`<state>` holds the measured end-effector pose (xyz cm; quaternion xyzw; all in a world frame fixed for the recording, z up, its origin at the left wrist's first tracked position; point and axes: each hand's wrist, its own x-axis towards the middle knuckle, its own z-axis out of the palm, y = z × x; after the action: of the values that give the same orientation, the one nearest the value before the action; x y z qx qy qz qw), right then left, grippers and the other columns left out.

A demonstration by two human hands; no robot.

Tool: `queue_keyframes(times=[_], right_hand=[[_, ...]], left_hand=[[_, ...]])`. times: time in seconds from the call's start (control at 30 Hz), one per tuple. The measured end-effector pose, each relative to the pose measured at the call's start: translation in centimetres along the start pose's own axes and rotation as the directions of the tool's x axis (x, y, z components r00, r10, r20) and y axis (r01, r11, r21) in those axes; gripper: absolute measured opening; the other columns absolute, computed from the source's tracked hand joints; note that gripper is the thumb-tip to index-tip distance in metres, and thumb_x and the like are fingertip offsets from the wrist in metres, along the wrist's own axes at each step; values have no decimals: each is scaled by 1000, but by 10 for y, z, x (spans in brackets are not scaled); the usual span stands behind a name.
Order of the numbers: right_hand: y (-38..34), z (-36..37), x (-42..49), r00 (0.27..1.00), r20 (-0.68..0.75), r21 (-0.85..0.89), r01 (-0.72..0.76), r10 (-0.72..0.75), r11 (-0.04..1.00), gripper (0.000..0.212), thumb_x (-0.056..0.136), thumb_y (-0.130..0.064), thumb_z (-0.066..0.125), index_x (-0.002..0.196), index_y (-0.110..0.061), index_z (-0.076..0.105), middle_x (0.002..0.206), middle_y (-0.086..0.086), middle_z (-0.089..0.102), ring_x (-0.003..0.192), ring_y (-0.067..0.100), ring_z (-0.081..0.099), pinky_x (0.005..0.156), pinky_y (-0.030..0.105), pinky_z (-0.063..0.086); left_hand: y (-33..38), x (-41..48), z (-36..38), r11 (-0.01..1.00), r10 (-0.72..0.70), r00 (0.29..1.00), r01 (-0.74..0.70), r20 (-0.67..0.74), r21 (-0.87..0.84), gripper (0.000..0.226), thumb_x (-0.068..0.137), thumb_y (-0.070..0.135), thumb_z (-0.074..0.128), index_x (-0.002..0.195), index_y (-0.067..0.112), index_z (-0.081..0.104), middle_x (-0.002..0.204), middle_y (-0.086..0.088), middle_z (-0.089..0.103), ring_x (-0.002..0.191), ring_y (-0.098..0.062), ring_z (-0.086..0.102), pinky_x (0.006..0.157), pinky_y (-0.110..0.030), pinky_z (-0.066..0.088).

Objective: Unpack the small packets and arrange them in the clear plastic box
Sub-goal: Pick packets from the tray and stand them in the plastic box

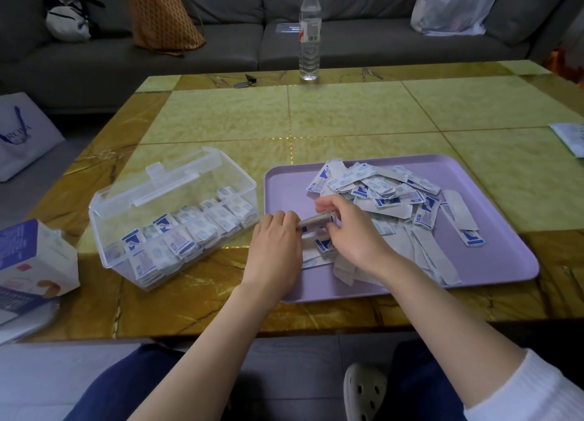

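Over the near-left corner of the purple tray [505,199], left hand [276,240] and right hand [350,231] pinch one packet bundle [316,223] between them; clear plastic box [106,250] holds rows, loose pile [395,196] remains: likely around halfway.

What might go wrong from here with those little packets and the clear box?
The left hand and right hand pinch a small bundle near the tray edge; it might slip onto the table. The clear box looks nearly full, so pushing more in might tip the packed rows.
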<state>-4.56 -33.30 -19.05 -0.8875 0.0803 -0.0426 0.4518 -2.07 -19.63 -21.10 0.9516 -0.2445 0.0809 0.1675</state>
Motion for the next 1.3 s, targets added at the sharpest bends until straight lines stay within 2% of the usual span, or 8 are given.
queue_keyframes(times=[0.13,0.23,0.43,0.63,0.87,1.03,1.2,1.3], right_hand=[[8,8,0,992,-16,-276,115,-124,954,38,85,8,43,107,-14,65,104,6,65,103,20,55,89,35,47],[8,4,3,992,-31,-344,106,-124,933,37,86,8,44,109,-13,63,107,4,62,107,19,48,88,30,44],[7,17,1,988,81,-250,148,-132,957,52,79,15,45,124,-10,51,124,8,53,121,19,43,98,20,33],[12,17,4,985,84,-311,170,-151,935,36,84,8,47,112,-11,59,113,5,56,111,19,46,91,31,40],[11,15,1,962,26,-331,265,-272,906,21,90,-1,51,104,-13,61,104,1,61,102,19,51,82,37,45],[-1,14,-8,941,12,-255,330,-338,909,30,98,-19,42,126,-10,49,113,6,61,110,20,54,88,37,46],[-8,15,-13,901,-10,-252,417,-433,873,24,96,-18,48,113,-15,64,100,4,69,92,24,63,75,43,51],[-12,15,-16,893,8,-208,442,-450,873,25,93,-20,54,115,-18,66,97,1,72,84,17,66,73,35,52]], left_hand=[[1,-2,2,997,18,1000,-20,18,78,19,96,22,38,109,13,49,107,-5,48,102,-26,39,87,-32,28],[-2,-2,-4,998,-14,1000,14,11,60,16,95,22,42,107,14,49,104,-2,48,97,-24,42,83,-31,32],[-1,0,-7,969,-25,993,51,112,-240,17,89,3,45,104,6,53,98,-9,47,85,-29,51,76,-42,42],[-3,0,-2,985,-8,988,35,156,-170,16,93,-1,42,105,6,51,105,-9,41,84,-29,53,78,-41,44],[-6,0,-8,998,-6,1000,6,-2,-60,20,94,4,45,106,12,59,98,-4,56,89,-24,54,68,-33,43],[-9,-5,-24,998,-4,992,-4,-127,-68,15,89,3,54,94,12,65,83,-5,62,76,-27,56,58,-29,33],[-14,-14,-40,991,-24,983,-1,-180,-134,12,94,15,48,94,15,61,87,0,63,77,-23,55,60,-29,34],[-19,-20,-45,988,-16,982,-14,-190,-152,9,93,11,50,95,14,58,88,0,61,77,-23,54,61,-27,30]])
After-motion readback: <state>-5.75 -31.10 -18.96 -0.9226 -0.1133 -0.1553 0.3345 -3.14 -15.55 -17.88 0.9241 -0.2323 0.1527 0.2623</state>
